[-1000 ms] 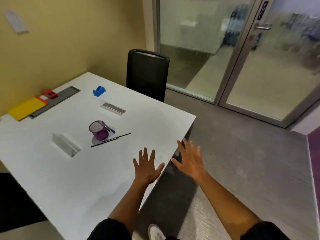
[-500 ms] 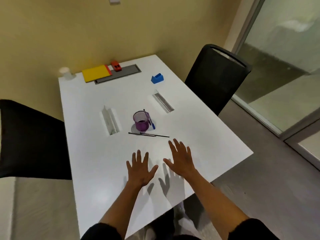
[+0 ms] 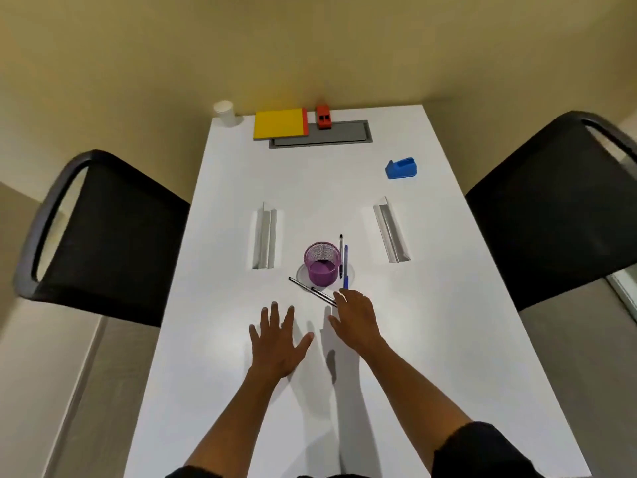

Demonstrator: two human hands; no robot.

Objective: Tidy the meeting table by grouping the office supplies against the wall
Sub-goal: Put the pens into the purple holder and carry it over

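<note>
A purple mesh pen cup [image 3: 321, 263] stands mid-table. Right of it lie a black pen [image 3: 341, 250] and a blue pen [image 3: 345, 265]; two thin black pens [image 3: 308, 289] lie crossed in front of it. My right hand [image 3: 356, 317] reaches over the near end of those pens, fingertips touching or just above them. My left hand [image 3: 279, 341] hovers flat, fingers spread, holding nothing. Near the wall sit a yellow notebook [image 3: 280, 123], a red stapler [image 3: 324, 117] and a white paper cup [image 3: 224, 113]. A blue tape dispenser [image 3: 400, 169] sits far right.
The white table [image 3: 448, 322] has a grey cable hatch [image 3: 327, 134] by the wall and two recessed metal slots [image 3: 264, 236] [image 3: 391, 231]. Black chairs stand at the left [image 3: 100, 232] and right [image 3: 551, 208] sides. A yellow wall lies beyond.
The view has swung round to face the wall straight along the table. My right hand has moved forward onto the crossed pens; my left hand stays spread over the table.
</note>
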